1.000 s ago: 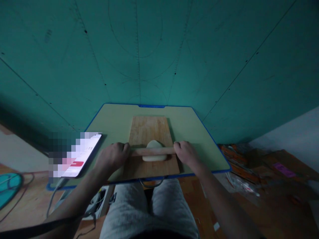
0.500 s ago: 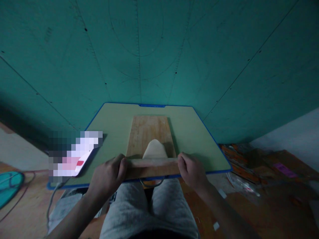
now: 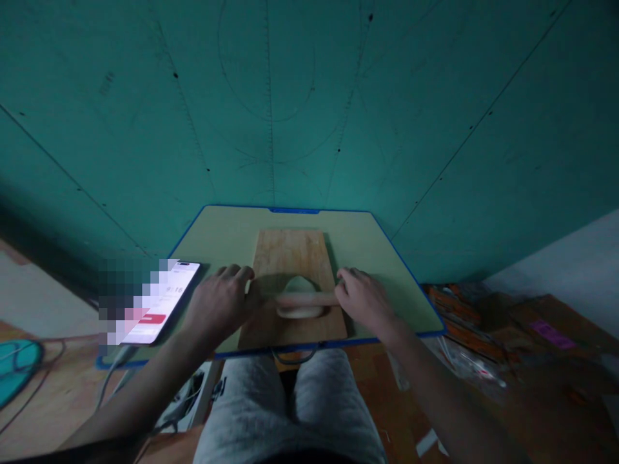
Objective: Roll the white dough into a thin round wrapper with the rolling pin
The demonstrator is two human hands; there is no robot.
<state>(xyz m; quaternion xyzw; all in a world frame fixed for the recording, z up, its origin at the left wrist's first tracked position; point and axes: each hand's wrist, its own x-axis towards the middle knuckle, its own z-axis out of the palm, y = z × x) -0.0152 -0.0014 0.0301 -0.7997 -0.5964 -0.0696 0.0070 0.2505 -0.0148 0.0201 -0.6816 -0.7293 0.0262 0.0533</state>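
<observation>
A wooden rolling pin (image 3: 309, 299) lies crosswise over a flattened piece of pale dough (image 3: 298, 284), which shows both beyond and in front of it. The dough rests on a wooden cutting board (image 3: 290, 248). At the pin's left end, my left hand (image 3: 220, 296) is closed round it, the grip partly hidden by the hand's back. My right hand (image 3: 362, 296) is curled over the other end. The pin looks slightly blurred by motion.
The board lies on a pale green table (image 3: 227, 229) with a blue edge. A lit smartphone (image 3: 162, 303) with a cable sits at its left. A green wall (image 3: 290, 96) stands behind. Cardboard boxes (image 3: 546, 322) are on the floor to the right.
Both hands and the rolling pin have moved away from the table's front edge, up onto the dough. The near part of the dough now shows in front of the pin.
</observation>
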